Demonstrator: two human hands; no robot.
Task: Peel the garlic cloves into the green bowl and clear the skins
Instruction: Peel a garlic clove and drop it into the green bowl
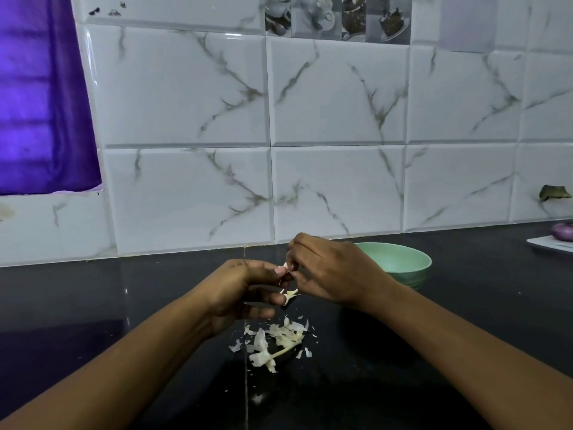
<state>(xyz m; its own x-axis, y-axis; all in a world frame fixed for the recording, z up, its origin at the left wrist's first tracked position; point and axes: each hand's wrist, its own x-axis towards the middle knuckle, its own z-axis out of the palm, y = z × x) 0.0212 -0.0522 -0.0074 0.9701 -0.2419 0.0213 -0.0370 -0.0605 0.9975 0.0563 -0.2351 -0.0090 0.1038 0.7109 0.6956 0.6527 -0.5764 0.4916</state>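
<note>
Above the black countertop, near its middle, the person's two hands meet over a small garlic clove. The left hand has its fingers curled and pinches the clove between thumb and forefinger. The right hand comes in from the other side, and its fingertips also pinch the clove. A scrap of skin hangs just below, touching the left fingers. The green bowl stands on the counter just behind the right hand, partly hidden by it. A pile of garlic skins lies on the counter below the hands. Marbled wall tiles rise behind, with a purple curtain at the left. A purple onion sits on a white board at the far right.
</note>
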